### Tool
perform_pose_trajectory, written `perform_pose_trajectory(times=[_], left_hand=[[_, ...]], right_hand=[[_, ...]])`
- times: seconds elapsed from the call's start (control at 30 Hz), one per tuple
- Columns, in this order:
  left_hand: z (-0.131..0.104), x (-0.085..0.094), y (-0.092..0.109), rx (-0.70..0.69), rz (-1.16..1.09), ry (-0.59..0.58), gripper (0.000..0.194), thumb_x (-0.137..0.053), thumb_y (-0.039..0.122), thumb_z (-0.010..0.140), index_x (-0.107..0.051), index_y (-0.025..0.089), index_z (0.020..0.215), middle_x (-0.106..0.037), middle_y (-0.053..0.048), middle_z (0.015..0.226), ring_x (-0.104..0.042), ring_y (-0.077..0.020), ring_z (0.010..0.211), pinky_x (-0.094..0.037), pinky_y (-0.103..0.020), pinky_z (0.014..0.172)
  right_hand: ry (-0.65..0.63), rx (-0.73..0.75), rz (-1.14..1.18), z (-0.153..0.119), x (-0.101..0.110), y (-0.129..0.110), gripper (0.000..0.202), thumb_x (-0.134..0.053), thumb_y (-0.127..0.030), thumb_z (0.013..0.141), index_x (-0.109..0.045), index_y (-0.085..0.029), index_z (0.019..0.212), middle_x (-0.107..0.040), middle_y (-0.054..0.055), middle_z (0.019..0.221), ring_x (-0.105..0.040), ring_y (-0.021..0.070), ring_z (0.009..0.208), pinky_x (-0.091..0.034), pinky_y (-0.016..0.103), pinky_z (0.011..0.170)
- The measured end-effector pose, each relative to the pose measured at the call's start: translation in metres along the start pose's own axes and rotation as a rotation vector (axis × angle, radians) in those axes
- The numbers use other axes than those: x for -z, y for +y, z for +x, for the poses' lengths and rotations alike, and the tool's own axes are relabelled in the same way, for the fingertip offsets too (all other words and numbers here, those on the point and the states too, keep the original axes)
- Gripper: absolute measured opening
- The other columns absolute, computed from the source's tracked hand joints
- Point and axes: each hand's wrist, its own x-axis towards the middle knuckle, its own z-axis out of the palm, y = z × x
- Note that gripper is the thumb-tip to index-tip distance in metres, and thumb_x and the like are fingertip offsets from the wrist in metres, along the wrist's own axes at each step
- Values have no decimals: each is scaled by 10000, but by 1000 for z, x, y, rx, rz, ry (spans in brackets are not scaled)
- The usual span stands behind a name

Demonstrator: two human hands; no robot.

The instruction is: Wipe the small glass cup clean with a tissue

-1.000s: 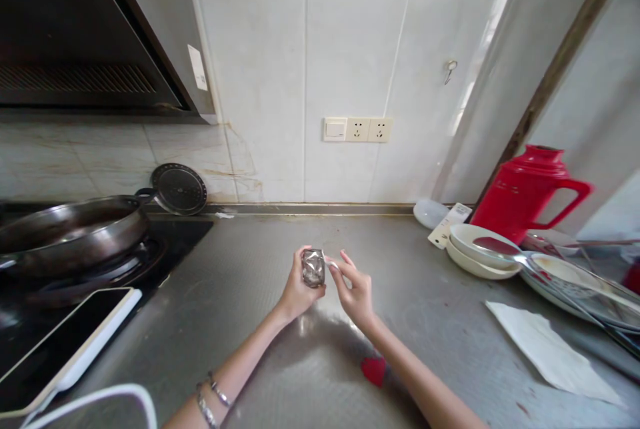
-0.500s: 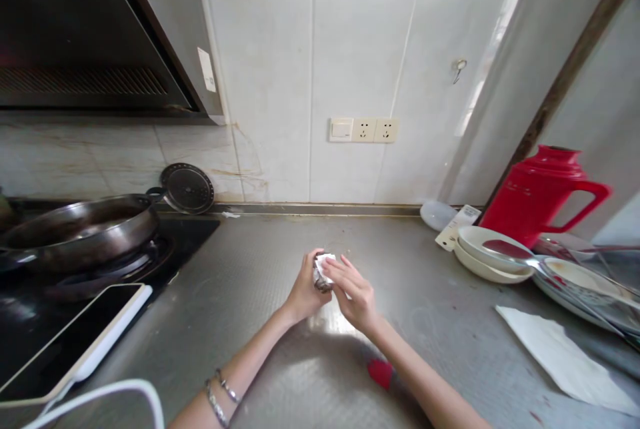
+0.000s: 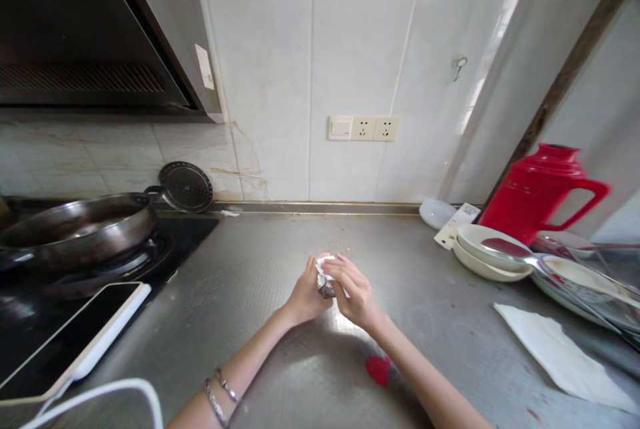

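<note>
Over the middle of the counter, my left hand (image 3: 303,297) is wrapped round a small dark, shiny object (image 3: 327,291); its kind cannot be made out. My right hand (image 3: 356,297) presses a crumpled white piece of tissue (image 3: 324,266) against this object, fingers bent over it. The fingers and the tissue hide much of the object. The two hands are close together, with the object between them. Below the right forearm, a red patch (image 3: 379,370) shows on the steel surface, perhaps a reflection.
At left, a steel pan (image 3: 80,229) sits on the black cooktop (image 3: 193,239), with a phone (image 3: 75,342) and white cable (image 3: 125,385) nearer me. Right: a red thermos jug (image 3: 535,192), stacked bowls (image 3: 493,269), plates (image 3: 550,289) and a white paper sheet (image 3: 560,355). The steel counter (image 3: 240,269) spans between.
The tissue has shifted toward the far end of the dark object, and the object's near end is now more exposed. Both hands stay in nearly the same place.
</note>
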Motion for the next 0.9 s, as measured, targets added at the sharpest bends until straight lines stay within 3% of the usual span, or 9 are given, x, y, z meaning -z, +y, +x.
perform_pose_trajectory(times=[0.17, 0.27, 0.43, 0.6, 0.7, 0.9], left_hand=[[0, -1, -2, -50, 58, 2, 721, -594, -31, 567, -422, 235, 1215, -507, -57, 1145, -534, -222, 1059, -452, -385, 937], [0, -1, -4, -59, 56, 21, 779, -600, -37, 557, -386, 241, 1252, -490, -67, 1199, -515, -234, 1112, -430, -401, 977], [0, -1, -5, -86, 104, 36, 718, -629, 7, 585, -406, 225, 1231, -482, -83, 1215, -491, -255, 1159, -404, -428, 1012], [0, -2, -1, -5, 44, 63, 776, -611, -19, 540, -404, 236, 1243, -519, -66, 1180, -543, -228, 1060, -452, -376, 920], [1, 0, 1, 37, -29, 96, 792, -645, -7, 528, -391, 226, 1242, -534, -67, 1189, -550, -223, 1061, -437, -377, 936], [3, -1, 2, 101, -107, 98, 762, -731, 88, 563, -364, 213, 1220, -559, -76, 1154, -571, -221, 1031, -449, -374, 913]], right_hand=[[53, -70, 3, 1, 2, 5, 421, -409, -65, 892, -549, -245, 1246, -704, 73, 1081, -649, 196, 1060, -482, 461, 1008], [60, -37, 22, 0, 4, 2, 406, -429, -62, 877, -569, -245, 1211, -711, 76, 1068, -659, 204, 1041, -485, 470, 1001], [10, -10, 29, 0, 1, -2, 408, -434, -50, 876, -565, -240, 1212, -701, 80, 1108, -626, 209, 1111, -471, 467, 1017], [94, -119, 18, 0, 1, 7, 376, -424, -86, 903, -577, -250, 1204, -702, 73, 1105, -662, 194, 1040, -482, 460, 1005], [113, -74, -7, -2, 1, 8, 378, -433, -82, 893, -584, -247, 1197, -709, 75, 1091, -659, 208, 1053, -498, 451, 987], [18, 51, -48, -8, -7, 3, 456, -413, -44, 879, -532, -241, 1273, -685, 90, 1158, -597, 219, 1161, -474, 452, 1013]])
